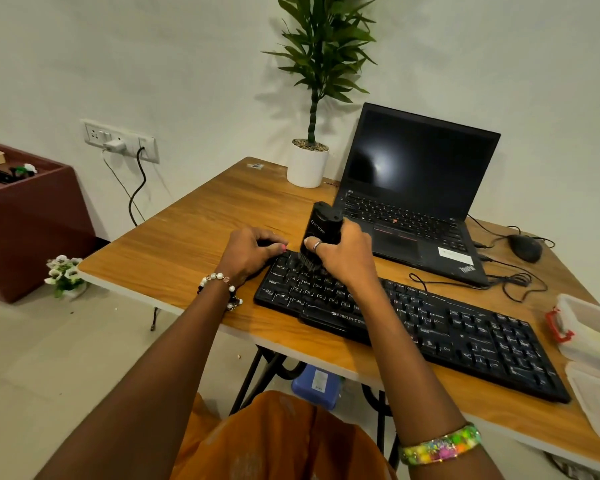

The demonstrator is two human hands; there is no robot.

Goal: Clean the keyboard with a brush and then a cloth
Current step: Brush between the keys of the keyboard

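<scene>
Running from about 10 o'clock to 4 o'clock across the wooden table [174, 244], the black keyboard [465, 337] has its long axis on a diagonal. The brush [321, 230] stands nearly upright, bristles down on the keys at the keyboard's 10 o'clock end. The right hand [343, 258] is wrapped round the brush body. The left hand [248, 252], fingers curled, grips the keyboard's far-left corner, just at 9 o'clock of the brush.
</scene>
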